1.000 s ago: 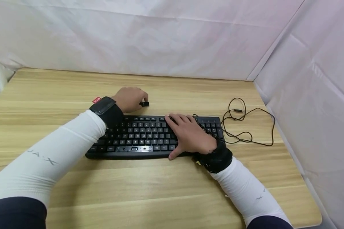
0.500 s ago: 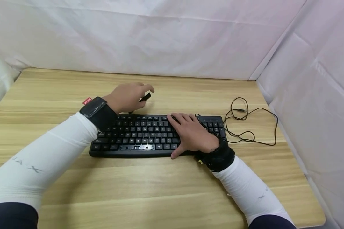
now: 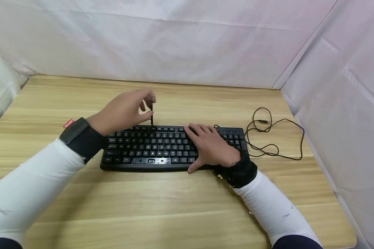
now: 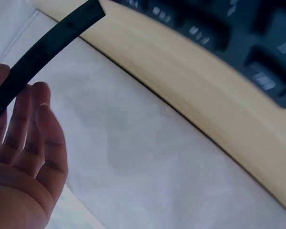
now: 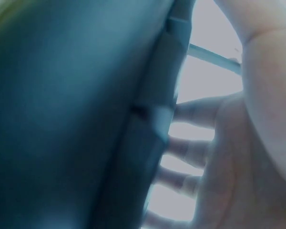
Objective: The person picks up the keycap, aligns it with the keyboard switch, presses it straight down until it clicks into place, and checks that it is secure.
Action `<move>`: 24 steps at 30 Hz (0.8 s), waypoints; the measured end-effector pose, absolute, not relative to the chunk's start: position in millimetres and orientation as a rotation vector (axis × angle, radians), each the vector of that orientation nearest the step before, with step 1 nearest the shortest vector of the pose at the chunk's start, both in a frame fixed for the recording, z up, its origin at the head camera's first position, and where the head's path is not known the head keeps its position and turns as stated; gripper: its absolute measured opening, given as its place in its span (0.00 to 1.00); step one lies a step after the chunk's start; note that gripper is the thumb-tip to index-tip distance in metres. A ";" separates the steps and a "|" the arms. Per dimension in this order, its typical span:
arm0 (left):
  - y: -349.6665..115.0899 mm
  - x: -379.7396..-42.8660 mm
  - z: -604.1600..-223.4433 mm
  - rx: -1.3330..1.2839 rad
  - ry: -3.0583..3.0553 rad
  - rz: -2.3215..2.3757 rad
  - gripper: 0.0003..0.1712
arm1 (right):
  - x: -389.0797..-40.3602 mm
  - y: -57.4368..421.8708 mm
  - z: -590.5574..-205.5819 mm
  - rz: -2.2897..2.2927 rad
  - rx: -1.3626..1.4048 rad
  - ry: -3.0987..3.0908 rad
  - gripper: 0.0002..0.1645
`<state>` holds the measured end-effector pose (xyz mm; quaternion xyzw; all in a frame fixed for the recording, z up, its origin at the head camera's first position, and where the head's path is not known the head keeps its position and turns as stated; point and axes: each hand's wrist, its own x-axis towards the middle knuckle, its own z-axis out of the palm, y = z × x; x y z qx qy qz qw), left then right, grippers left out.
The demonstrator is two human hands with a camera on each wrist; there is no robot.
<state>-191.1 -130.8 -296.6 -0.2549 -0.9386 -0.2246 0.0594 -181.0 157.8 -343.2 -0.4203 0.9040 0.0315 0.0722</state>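
Observation:
A keyboard (image 3: pixel 156 148) lies on the table, its space bar position (image 3: pixel 151 160) showing a shiny bare plate instead of a key. Beyond its rear edge, my left hand (image 3: pixel 124 109) pinches a long, thin black strip that looks like the space bar keycap (image 3: pixel 151 116), held on edge. The left wrist view shows the keycap (image 4: pixel 50 50) slightly curved, between thumb and fingertips. My right hand (image 3: pixel 210 147) rests spread across the right side of the keyboard, its thumb by the front edge. Close up, the right wrist view is blurred.
A thin black cable (image 3: pixel 277 152) runs from the keyboard and lies loosely coiled at the right, with its plug (image 3: pixel 263 121) inside a loop. White cloth walls (image 3: pixel 162 45) stand behind and to the right of the wooden table (image 3: pixel 149 207).
The left hand has drawn back to the left, turning the keycap from pointing sideways to standing on edge. The right hand stays on the keyboard. The head view has shifted slightly.

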 end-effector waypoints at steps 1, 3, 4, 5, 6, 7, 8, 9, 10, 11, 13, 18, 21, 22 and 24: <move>-133.5 -187.4 -296.8 -0.745 -2.836 -0.730 0.16 | -181.3 157.8 -343.2 0.092 -1.268 2.717 0.81; -138.6 -179.4 -298.0 -0.695 -2.820 -0.826 0.16 | -181.5 157.5 -343.0 0.088 -1.272 2.724 0.81; -140.8 -175.4 -299.4 -0.672 -2.814 -0.873 0.15 | -181.6 157.5 -343.0 0.090 -1.274 2.728 0.81; -142.8 -171.7 -301.1 -0.657 -2.803 -0.917 0.15 | -181.7 157.5 -343.1 0.092 -1.275 2.730 0.81; -144.6 -168.0 -303.1 -0.645 -2.793 -0.958 0.15 | -181.7 157.7 -343.1 0.092 -1.274 2.730 0.81; -146.0 -164.5 -305.3 -0.638 -2.785 -1.002 0.15 | -181.6 158.0 -343.0 0.093 -1.270 2.728 0.81; -147.3 -161.0 -308.1 -0.632 -2.783 -1.034 0.14 | -181.2 158.3 -343.0 0.094 -1.266 2.725 0.81; -148.6 -157.9 -311.2 -0.625 -2.782 -1.065 0.14 | -181.0 158.6 -342.9 0.096 -1.266 2.721 0.81; -149.8 -155.1 -314.2 -0.617 -2.782 -1.088 0.14 | -181.2 159.0 -343.1 0.097 -1.267 2.719 0.81; -151.0 -152.7 -317.1 -0.611 -2.782 -1.107 0.14 | -181.3 159.4 -343.0 0.095 -1.268 2.718 0.81; -153.0 -148.7 -322.2 -0.595 -2.795 -1.135 0.13 | -181.3 159.8 -342.6 0.095 -1.268 2.721 0.81; -157.5 -144.5 -331.7 -0.609 -2.859 -1.046 0.13 | -180.9 160.7 -342.4 0.086 -1.262 2.730 0.81; -158.8 -143.7 -336.0 -0.672 -2.914 -0.827 0.15 | -181.1 161.7 -343.4 0.077 -1.257 2.730 0.81; -158.9 -143.3 -337.5 -0.698 -2.926 -0.744 0.15 | -181.0 162.0 -343.5 0.075 -1.254 2.731 0.81; -158.7 -142.4 -340.1 -0.762 -2.926 -0.604 0.14 | -180.9 162.0 -343.9 0.072 -1.254 2.730 0.81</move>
